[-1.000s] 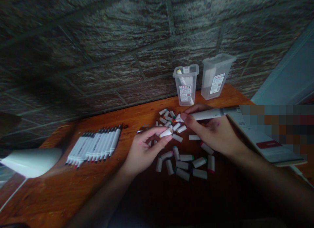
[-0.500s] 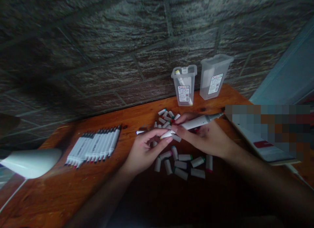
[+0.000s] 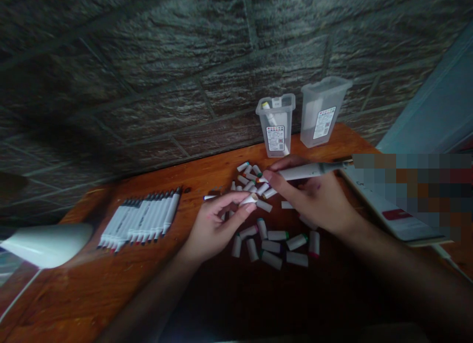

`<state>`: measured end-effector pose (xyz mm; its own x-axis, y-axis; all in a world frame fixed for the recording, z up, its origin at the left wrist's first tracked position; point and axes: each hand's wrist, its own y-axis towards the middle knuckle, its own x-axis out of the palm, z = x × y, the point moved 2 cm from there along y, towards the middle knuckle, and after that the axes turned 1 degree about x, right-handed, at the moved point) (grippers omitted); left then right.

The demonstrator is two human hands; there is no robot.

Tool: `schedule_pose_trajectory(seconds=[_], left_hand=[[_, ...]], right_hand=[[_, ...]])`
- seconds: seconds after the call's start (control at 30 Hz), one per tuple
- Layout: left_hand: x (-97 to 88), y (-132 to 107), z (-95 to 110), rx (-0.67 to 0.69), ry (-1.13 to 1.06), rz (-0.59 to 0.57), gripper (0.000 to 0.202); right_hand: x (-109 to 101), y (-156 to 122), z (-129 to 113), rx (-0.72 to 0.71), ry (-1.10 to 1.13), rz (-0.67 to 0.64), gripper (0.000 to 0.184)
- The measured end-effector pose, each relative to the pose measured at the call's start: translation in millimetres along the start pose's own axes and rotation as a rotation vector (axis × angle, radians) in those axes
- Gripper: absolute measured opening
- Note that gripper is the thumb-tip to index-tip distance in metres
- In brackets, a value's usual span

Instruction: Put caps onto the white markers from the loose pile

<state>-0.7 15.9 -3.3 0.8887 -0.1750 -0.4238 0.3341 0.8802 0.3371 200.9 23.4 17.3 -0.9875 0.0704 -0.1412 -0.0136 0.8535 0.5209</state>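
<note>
My left hand pinches a small white marker cap between thumb and fingertips. My right hand grips a white marker that lies almost level, its dark tip pointing right and its near end a short gap up and right of the cap. Around and under both hands several loose white caps with coloured ends are scattered on the wooden table.
A row of several capped white markers lies at the left. Two clear plastic boxes stand at the back against the stone wall: one holds a marker, the other looks empty. A white lamp head sits far left, printed paper at the right.
The marker and cap, pressed together half a second ago, have come apart; my right hand has lifted the marker up and to the right. My left hand has barely moved.
</note>
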Motion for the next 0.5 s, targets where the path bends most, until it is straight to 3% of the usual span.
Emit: schedule_pose_trajectory(seconds=[0.13,0.5], left_hand=[[2.2,-1.8,-1.0,-0.032,0.017,-0.048,0.021],[0.2,-0.7,-0.6,0.001,0.049,-0.038,0.019]], right_hand=[[-2.8,1.0,1.7,-0.002,-0.001,0.032,0.014],[-0.1,1.2,-2.2,0.032,0.011,-0.080,0.013]])
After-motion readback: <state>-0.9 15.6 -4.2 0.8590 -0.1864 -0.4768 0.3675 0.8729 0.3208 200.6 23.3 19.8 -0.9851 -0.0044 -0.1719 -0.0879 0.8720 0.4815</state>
